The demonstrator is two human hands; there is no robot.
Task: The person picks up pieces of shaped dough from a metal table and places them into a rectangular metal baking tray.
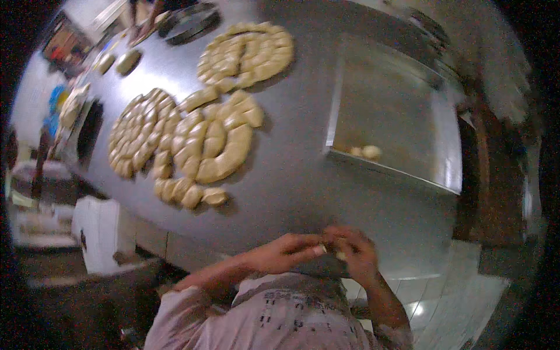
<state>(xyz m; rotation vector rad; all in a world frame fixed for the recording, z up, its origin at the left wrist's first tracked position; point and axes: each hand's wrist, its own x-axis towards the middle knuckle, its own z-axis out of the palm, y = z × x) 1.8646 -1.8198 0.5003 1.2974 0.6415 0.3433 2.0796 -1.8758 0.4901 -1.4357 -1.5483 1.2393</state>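
My left hand (294, 249) and my right hand (354, 251) meet at the table's near edge, in front of my shirt. Their fingers are closed together around a small piece of pale dough (340, 255), mostly hidden by them. Ahead and to the left lie coils of cut, glossy dough: one far back (256, 55), one at the left (140, 131) and a looser one (224, 154) beside it. A short row of dough pieces (185, 191) trails at the near side. To the right, a shallow metal tray (385, 169) holds small dough balls (371, 152) in its near-left corner.
The metal table (286, 175) spreads under everything. Two dough lumps (128, 61) and a dark round pan (189, 23) sit at the far left, near another person's hands (140, 35). A white container (98, 233) stands off the table's left edge.
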